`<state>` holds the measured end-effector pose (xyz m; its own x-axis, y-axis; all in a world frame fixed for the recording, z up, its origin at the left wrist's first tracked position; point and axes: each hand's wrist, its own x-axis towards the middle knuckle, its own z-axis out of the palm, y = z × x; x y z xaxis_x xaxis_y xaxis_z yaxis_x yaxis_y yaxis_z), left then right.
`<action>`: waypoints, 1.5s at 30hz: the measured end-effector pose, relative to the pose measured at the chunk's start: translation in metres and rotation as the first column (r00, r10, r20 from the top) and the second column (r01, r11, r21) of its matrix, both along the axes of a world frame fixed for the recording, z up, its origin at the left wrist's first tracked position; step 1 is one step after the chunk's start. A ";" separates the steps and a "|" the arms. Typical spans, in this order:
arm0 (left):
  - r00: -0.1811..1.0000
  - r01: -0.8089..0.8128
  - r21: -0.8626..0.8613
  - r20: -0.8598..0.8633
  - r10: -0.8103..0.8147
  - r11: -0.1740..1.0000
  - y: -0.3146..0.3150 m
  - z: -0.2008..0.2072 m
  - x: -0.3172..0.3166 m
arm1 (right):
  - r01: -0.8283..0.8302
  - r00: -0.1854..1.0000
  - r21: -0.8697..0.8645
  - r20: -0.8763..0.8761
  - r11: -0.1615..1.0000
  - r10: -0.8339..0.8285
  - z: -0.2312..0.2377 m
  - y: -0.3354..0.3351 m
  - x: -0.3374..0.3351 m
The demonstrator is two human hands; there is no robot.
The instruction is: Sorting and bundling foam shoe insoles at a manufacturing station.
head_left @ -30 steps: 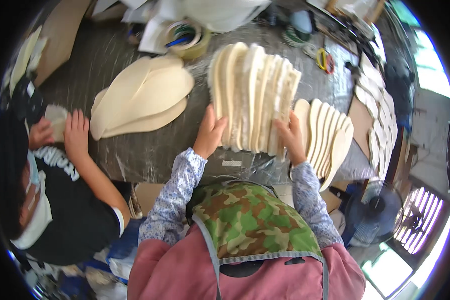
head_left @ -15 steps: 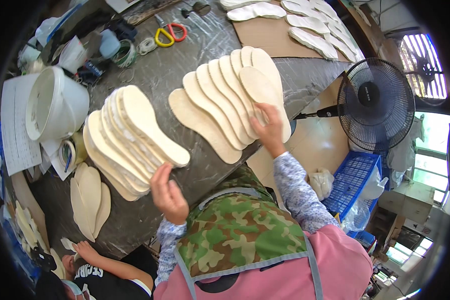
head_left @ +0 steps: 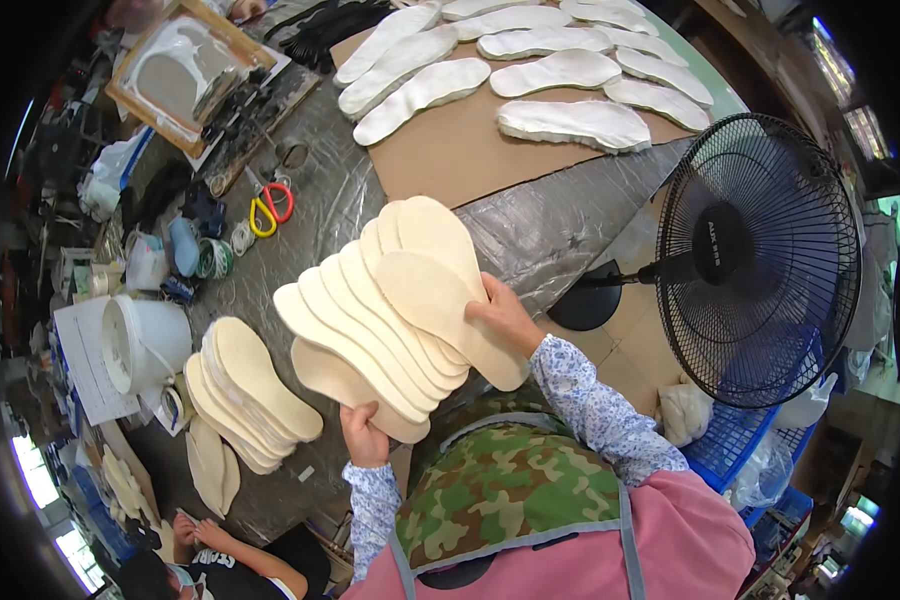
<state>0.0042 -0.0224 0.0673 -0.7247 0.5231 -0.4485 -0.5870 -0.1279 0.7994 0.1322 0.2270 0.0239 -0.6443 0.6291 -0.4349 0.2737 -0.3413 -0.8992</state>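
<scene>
A fanned stack of cream insoles is held in front of me, its pieces overlapping like steps. My right hand grips the right edge of the stack, thumb on the top insole. At the near left end, my left hand closes on the lowest insoles, fingers partly hidden beneath them. Left of this stack, a second pile of cream insoles lies on the dark table. A few more loose insoles rest beside that pile, nearer the table's edge.
White fuzzy insoles lie on brown cardboard at the back. Scissors and a white bucket are on the left. A standing fan and blue crate are at the right. A co-worker's hands show lower left.
My left hand has left the left pile and taken hold of the fanned stack's near end. My right hand still grips its right side. The view has shifted, showing more of the cardboard.
</scene>
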 end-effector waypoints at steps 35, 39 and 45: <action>0.124 0.919 -0.386 0.089 -0.988 0.081 0.187 0.018 -0.003 | 0.077 0.519 0.743 0.539 0.664 -0.663 0.023 0.532 0.066; 0.365 0.831 -0.472 0.060 -0.929 0.295 0.202 0.051 -0.025 | 0.321 0.814 0.602 0.219 0.731 -0.538 0.033 0.500 0.023; 0.472 0.769 -0.419 -0.136 -0.871 0.482 0.272 0.047 -0.030 | 0.218 0.908 0.703 0.109 0.677 -0.405 0.054 0.508 0.040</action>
